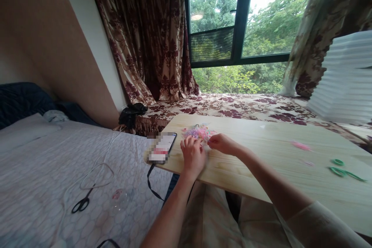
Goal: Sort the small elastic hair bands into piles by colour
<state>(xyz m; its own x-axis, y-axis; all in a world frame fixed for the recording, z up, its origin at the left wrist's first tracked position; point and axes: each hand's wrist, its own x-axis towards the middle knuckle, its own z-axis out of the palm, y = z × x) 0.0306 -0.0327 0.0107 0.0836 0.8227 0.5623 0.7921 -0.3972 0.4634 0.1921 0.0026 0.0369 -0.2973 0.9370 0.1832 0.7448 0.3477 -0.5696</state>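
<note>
A pile of pastel strands (198,131) was touched at the tabletop's left end by the left hand (193,154), its fingers loosely curled; the right hand (222,143) was narrowly pinched beside it, any held strand indistinguishable.

No text, label, brand, number or sign can be read; the screen of the phone (162,149) on the worktop (247,166) is blurred into blocks, and whatever it shows is illegible
</note>
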